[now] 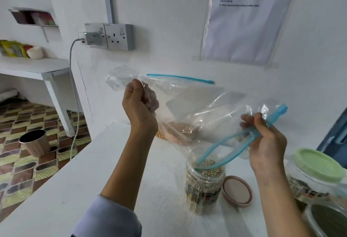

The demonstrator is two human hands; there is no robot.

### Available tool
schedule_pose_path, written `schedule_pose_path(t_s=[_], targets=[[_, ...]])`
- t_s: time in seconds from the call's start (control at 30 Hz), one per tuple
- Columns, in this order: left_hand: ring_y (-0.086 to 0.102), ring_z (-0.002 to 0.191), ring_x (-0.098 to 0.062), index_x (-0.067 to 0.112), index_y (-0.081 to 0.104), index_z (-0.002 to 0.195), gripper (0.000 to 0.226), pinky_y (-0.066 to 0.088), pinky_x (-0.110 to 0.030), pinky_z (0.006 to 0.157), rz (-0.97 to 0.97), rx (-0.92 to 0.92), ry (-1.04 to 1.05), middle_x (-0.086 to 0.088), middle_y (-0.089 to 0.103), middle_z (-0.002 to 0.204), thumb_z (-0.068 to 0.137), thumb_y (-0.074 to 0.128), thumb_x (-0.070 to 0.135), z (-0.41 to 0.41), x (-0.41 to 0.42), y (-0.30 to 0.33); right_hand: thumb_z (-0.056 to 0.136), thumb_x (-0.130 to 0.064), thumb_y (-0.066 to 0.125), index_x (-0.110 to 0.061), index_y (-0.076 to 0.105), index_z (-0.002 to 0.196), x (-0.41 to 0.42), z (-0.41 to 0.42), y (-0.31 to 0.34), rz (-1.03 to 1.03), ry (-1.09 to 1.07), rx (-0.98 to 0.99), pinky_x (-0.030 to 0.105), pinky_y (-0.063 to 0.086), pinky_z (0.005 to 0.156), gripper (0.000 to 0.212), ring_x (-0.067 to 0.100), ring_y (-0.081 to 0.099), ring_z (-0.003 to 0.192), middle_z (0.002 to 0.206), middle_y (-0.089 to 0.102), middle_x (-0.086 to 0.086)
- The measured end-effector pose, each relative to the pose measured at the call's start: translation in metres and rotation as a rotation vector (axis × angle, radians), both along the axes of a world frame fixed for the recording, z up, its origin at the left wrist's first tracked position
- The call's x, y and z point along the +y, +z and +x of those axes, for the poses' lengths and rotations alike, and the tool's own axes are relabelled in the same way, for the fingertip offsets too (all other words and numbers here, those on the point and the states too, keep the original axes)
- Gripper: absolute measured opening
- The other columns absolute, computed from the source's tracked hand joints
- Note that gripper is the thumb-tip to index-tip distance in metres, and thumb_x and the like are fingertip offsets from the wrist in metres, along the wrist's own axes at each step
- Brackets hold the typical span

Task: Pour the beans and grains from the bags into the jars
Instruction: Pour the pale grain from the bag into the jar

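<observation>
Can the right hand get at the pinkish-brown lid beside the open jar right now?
Probably not yet: the right hand holds the bag's blue zip edge over the open jar. The pinkish-brown lid lies uncovered just below it, so once freed, likely yes.

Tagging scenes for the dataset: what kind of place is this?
Probably a home kitchen or pantry corner. A white counter holds a grain-filled jar, a wall socket has a charger plugged in, and patterned floor tiles lie below.
</observation>
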State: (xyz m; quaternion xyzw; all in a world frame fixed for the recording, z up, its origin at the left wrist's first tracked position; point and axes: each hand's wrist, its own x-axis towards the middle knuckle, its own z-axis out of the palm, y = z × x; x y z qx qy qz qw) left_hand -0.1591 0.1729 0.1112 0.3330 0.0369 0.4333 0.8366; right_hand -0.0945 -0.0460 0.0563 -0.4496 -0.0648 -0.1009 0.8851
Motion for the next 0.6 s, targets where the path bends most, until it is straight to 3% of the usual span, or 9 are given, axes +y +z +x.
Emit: schedule_pose_path(t_s=[0.17,0.4,0.6], targets=[[0.027,0.041,-0.005,0.015,0.042,0.067,0.035,0.016,-0.015,0.038,0.012,-0.021,-0.039,0.005,0.035,0.048,0.101,0.043,0.021,0.001,-0.001,0.008,0.091,-0.016,0.060,0.001,0.062,0.104,-0.002,0.002,-0.003,0.008,-0.015,-0.015,0.033,0.047,0.080,0.021,0.012,0.064,0.067,0.076,0.073,0.001],[0.028,0.040,-0.005,0.015,0.041,0.066,0.036,0.015,-0.014,0.039,0.047,-0.028,-0.068,0.007,0.035,0.045,0.101,0.042,0.020,0.006,-0.011,0.017,0.091,-0.015,0.061,-0.003,0.066,0.089,-0.002,0.002,-0.005,-0.027,-0.067,0.010,0.032,0.048,0.087,0.013,0.010,0.065,0.074,0.070,0.073,-0.001],[0.031,0.040,-0.007,0.015,0.042,0.067,0.035,0.018,-0.015,0.041,0.070,-0.030,-0.060,0.005,0.034,0.047,0.101,0.043,0.018,0.010,-0.015,0.023,0.091,-0.011,0.061,-0.011,0.070,0.072,-0.001,0.004,-0.004,-0.018,-0.105,0.029,0.028,0.050,0.082,0.020,0.007,0.065,0.068,0.068,0.072,-0.003]])
